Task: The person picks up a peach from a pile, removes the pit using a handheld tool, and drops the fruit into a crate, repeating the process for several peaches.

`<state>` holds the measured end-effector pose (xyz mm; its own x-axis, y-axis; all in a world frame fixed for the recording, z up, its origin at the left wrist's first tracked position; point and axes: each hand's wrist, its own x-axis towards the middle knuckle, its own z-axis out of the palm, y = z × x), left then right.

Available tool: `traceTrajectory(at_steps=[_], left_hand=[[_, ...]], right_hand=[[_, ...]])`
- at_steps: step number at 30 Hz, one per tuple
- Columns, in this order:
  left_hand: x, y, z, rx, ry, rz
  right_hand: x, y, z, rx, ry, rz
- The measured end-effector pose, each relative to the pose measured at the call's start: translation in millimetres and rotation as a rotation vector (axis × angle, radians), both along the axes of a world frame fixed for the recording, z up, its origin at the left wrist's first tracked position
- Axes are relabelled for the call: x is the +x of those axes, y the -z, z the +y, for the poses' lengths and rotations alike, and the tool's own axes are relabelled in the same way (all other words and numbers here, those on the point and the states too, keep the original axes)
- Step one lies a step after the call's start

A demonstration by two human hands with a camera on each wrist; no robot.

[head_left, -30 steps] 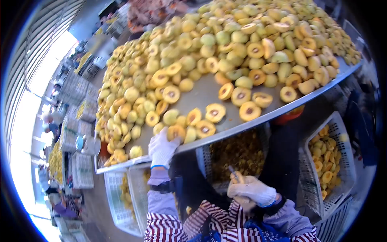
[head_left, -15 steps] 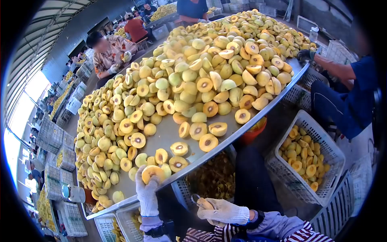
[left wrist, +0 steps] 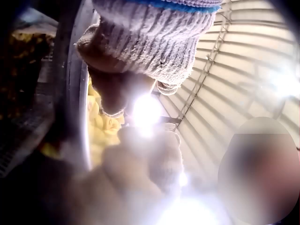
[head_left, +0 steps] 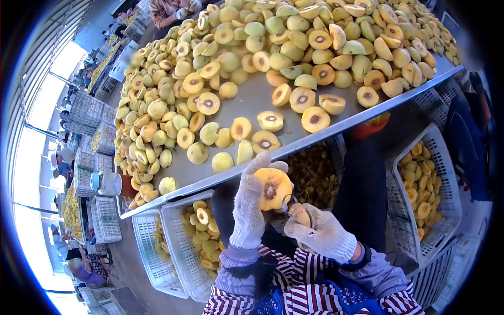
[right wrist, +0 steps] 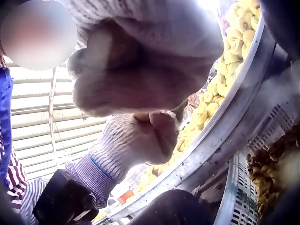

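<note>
My gloved left hand (head_left: 248,210) holds a yellow peach half (head_left: 275,190) just below the table's front edge, fingers and thumb around its rim. The cut face, with a brown, rough centre, is turned toward the head camera. My gloved right hand (head_left: 324,235) grips a pitting tool (head_left: 300,214) by its light wooden handle. The tool's small metal loop is right at the peach half's lower right edge. In the right wrist view the left glove (right wrist: 133,140) shows beyond the right one, with the peach half mostly hidden.
A metal table (head_left: 252,110) carries a heap of halved peaches. Below are a crate (head_left: 336,149) of brown scraps, crates of peach halves on the left (head_left: 170,220) and right (head_left: 401,210), and an orange bucket (head_left: 367,128). Another person (head_left: 173,13) sits across the table.
My left hand picked up a peach half from the table's front edge and brought it back toward my body. The pitting tool in my right hand now meets it. The head view has shifted.
</note>
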<state>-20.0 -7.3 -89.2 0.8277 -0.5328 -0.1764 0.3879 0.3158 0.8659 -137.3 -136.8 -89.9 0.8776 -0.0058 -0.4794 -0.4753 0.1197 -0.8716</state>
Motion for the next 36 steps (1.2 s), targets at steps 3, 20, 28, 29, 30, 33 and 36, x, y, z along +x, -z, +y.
traceTrajectory(at_steps=[3, 20, 28, 29, 30, 33, 36], left_hand=[[-4.3, -0.3, 3.0, 0.049, 0.033, -0.057], [-14.5, -13.9, -11.5, 0.366, 0.074, -0.383], [-28.7, -7.2, -17.3, 0.022, 0.011, -0.162], [-29.1, -5.6, -17.5, 0.041, -0.007, -0.178], [-27.9, -5.2, -16.5, 0.057, 0.016, -0.206], [-16.2, -9.2, -11.0, 0.173, 0.112, -0.264], [-6.8, -21.9, -12.5, 0.413, 0.170, -0.407]], right_hand=[[1.9, -1.7, 0.6, -0.074, -0.011, 0.004], [5.7, -17.5, -9.7, 0.183, -0.037, 0.056], [1.5, -11.9, -5.4, 0.123, 0.006, 0.071], [1.1, -8.7, -3.2, 0.036, 0.011, 0.004], [0.9, -10.4, -3.9, 0.072, -0.011, 0.036], [2.2, -15.7, -7.5, 0.159, -0.051, 0.093], [4.6, -14.3, -12.4, 0.271, -0.073, 0.122]])
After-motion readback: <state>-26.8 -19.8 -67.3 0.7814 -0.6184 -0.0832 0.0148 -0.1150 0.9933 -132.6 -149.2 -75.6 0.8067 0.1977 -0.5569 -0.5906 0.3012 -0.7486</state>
